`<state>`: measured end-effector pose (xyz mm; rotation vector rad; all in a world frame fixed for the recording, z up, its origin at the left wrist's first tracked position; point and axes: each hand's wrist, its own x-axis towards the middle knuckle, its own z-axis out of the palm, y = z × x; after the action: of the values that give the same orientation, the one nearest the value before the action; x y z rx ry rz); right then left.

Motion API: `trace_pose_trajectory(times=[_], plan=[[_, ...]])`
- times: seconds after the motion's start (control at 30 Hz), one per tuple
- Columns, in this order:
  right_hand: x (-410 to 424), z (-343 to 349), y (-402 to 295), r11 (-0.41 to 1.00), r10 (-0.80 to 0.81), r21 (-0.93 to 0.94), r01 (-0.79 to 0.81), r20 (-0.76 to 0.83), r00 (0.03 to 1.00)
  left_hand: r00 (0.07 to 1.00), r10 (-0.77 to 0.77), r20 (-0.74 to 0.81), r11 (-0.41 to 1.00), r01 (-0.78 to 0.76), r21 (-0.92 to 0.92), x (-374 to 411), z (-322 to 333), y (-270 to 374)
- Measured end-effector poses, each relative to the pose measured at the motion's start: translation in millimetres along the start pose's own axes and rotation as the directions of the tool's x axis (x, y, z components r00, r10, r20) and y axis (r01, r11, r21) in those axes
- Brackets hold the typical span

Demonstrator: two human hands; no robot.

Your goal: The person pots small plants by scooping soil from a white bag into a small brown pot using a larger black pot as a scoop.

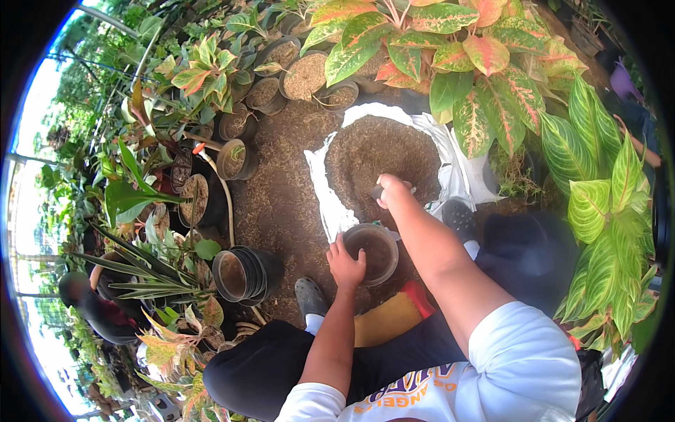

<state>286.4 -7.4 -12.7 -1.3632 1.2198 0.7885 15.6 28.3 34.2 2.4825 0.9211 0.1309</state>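
Note:
My right hand is closed around a dark handle-like object, most of it hidden by the hand, low over brown potting mix. The mix fills a white sack with its rim rolled down. My left hand rests with spread fingers on the left rim of a dark plastic plant pot, which stands upright against the near side of the sack. Some dark material shows inside the pot; how much is unclear.
Stacked black nursery pots stand at the left, near a pale hose. Potted plants line the far and left sides; broad-leaved plants crowd the right. A yellow and red object lies between my legs. Another person is at far left, someone else's arm at far right.

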Motion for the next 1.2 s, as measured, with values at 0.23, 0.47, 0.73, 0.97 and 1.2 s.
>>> trace_pose_trajectory(times=[0.23,0.47,0.73,0.97,1.2], plan=[[-7,-23,-1,0.959,0.127,0.203,-0.196,0.31,0.942,0.999,-0.032,-0.006,0.999,0.032,0.036,-3,-2,-3],[3,-46,-25,0.755,0.477,0.259,-0.603,0.415,0.775,1.0,0.007,-0.004,0.999,-0.006,0.054,1,3,-5],[19,-46,19,0.757,0.015,0.416,-0.504,0.759,0.651,1.0,0.017,-0.024,0.998,-0.016,0.053,-1,3,-10],[0,-37,24,0.687,-0.036,0.375,-0.622,0.873,0.486,1.0,0.003,-0.017,0.998,-0.002,0.062,0,5,-14],[-13,-41,29,0.645,-0.2,0.311,-0.698,0.95,0.239,1.0,-0.003,0.005,0.999,0.003,0.047,3,5,-10]])
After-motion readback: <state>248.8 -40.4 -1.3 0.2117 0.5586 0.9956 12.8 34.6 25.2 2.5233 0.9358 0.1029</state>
